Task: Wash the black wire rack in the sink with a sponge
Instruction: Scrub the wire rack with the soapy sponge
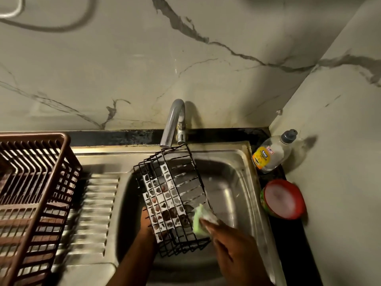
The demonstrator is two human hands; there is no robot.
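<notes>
The black wire rack (175,195) stands tilted over the steel sink (239,182), its top near the tap and soap foam caught between its wires. My left hand (147,226) grips the rack's lower left side from behind; the wires partly hide its fingers. My right hand (233,246) holds a green and white sponge (201,220) and presses it against the rack's lower right wires.
A chrome tap (173,122) rises behind the sink. A brown plastic dish basket (35,195) sits on the ribbed drainboard (94,213) at left. A dish soap bottle (272,151) and a red tub (283,199) stand on the black counter at right, by the marble wall corner.
</notes>
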